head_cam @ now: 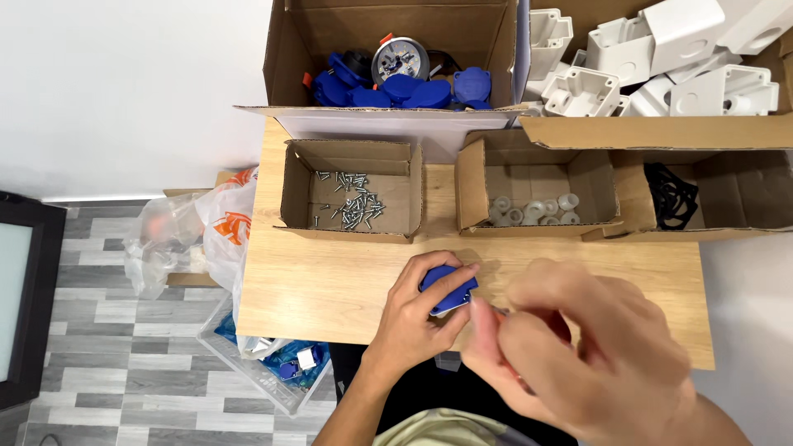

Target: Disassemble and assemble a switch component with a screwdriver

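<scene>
My left hand [417,318] is closed around a small blue plastic part [447,289], holding it just above the front of the wooden table [330,281]. My right hand [578,347] is blurred from motion, right beside the blue part, its fingers curled close to it. Something thin seems pinched at its fingertips near the part, but the blur hides what it is.
A small box of screws [351,198] and a box of white rings [537,206] sit at mid-table, a box of black gaskets [673,194] to the right. Behind are a carton of blue parts [396,83] and white housings [661,58]. Plastic bags [198,239] hang left.
</scene>
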